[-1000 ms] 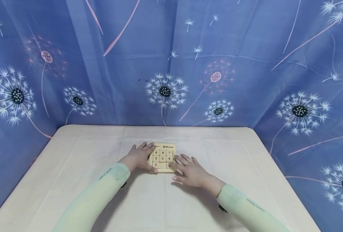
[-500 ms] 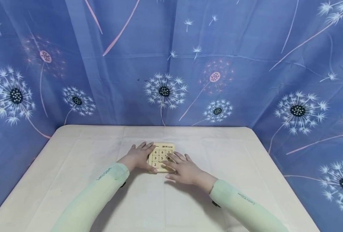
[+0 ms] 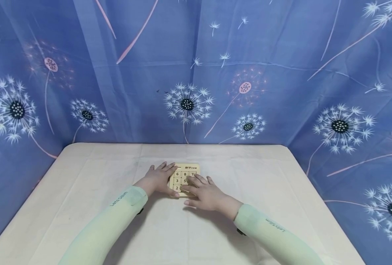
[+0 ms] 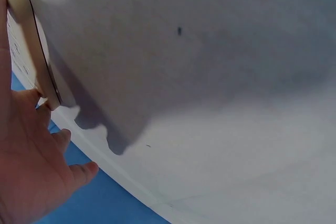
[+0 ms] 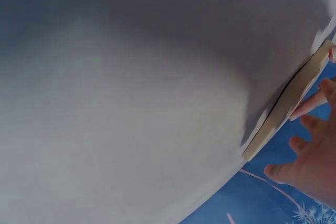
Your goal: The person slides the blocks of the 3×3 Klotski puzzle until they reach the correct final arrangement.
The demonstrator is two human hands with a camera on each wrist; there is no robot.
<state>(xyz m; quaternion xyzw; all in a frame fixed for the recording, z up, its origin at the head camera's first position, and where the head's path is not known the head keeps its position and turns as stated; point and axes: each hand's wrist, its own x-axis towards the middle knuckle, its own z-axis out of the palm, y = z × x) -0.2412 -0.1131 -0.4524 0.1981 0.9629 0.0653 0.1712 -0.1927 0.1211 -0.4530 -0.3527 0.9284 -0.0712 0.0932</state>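
Note:
A pale yellow sliding number puzzle (image 3: 184,174) lies flat on the table. Tiles 6, 8, 3, 5 and 2 show, and 7 partly; fingers cover the lower right. My left hand (image 3: 157,180) grips the puzzle's left side, thumb at the near corner and fingertips at the far one. In the left wrist view, fingers of the left hand (image 4: 37,166) meet the board's edge. My right hand (image 3: 207,195) reaches over from the right, fingers extended, a fingertip at the bottom row beside tile 2. The right wrist view shows the right hand (image 5: 315,156) with spread fingers above the board's edge (image 5: 294,95).
A pale cloth covers the table (image 3: 93,169) around the puzzle. Behind and at both sides hangs a blue curtain (image 3: 142,92) with dandelion prints. Light green sleeves (image 3: 99,228) cover both forearms.
My right hand has moved left across the puzzle, its fingertip sliding along the bottom row toward tile 2. The tile in the bottom right is now covered. My left hand has stayed in place.

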